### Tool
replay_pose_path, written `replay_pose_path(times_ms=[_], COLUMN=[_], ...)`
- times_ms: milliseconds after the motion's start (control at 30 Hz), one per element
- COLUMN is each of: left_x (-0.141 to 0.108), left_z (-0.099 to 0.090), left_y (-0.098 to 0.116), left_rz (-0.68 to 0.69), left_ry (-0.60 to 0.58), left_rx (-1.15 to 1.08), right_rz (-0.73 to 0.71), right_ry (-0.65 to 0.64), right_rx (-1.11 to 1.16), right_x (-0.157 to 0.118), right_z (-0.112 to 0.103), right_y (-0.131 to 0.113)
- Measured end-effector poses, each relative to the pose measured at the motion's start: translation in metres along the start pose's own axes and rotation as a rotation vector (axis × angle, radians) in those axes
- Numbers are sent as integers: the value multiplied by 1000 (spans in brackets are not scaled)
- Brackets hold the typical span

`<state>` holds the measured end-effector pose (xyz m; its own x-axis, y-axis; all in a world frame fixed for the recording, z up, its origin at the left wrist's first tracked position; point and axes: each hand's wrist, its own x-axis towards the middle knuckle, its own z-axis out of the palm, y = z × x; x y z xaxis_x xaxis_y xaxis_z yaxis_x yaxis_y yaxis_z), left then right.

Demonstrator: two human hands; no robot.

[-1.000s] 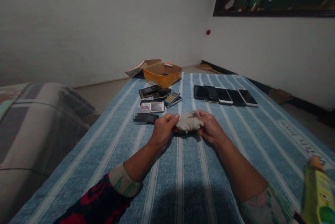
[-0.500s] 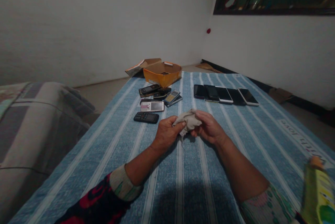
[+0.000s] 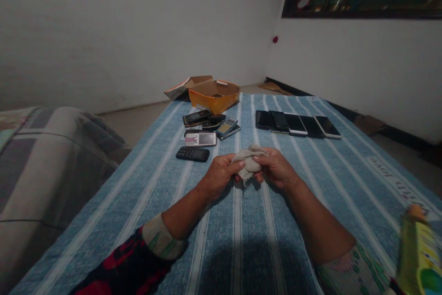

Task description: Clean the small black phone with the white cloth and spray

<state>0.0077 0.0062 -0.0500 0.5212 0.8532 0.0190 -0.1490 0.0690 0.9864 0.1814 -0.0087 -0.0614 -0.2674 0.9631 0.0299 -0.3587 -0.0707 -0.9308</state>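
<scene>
A crumpled pale grey cloth [image 3: 249,166] is bunched between my two hands above the striped table cover. My left hand [image 3: 220,173] grips its left side, thumb lying on top. On the other side my right hand [image 3: 276,167] pinches the cloth with its thumb pressed on it. Whether anything is wrapped inside the cloth is hidden. Beyond my left hand lies a black keypad phone [image 3: 192,154], with a white and pink keypad phone [image 3: 200,139] behind it. A small phone with a yellowish keypad [image 3: 227,127] rests on another phone nearby.
An open orange cardboard box [image 3: 214,99] stands at the far end of the blue striped cloth [image 3: 155,184]. Several smartphones [image 3: 296,124] lie in a row at the back right. A yellow-green bottle [image 3: 418,253] is at the right edge. A covered piece of furniture [image 3: 55,166] is on the left.
My right thumb has come over onto the front of the cloth, and the cloth's folds have shifted. Both hands stay in nearly the same place. The phones have not moved.
</scene>
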Motion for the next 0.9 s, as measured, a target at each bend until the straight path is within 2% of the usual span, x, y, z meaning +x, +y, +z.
replay_pose_path(times_ms=[133,333,567,900], left_x=[2,4,6,8], left_z=[-4,-11,-13,-12], left_y=[0,-3,-3,-4], left_rz=[-38,-59,-17,-48], left_ry=[-33,37,106,186], left_rx=[-61,-115,-125,-184], right_rz=[19,-4,-43,-2], right_ry=[-44,-44,-27,-69], right_rx=[40,84,23,57], right_x=[1,1,0,-4], right_z=[-4,-5,-2,-3], right_y=[1,1,0,1])
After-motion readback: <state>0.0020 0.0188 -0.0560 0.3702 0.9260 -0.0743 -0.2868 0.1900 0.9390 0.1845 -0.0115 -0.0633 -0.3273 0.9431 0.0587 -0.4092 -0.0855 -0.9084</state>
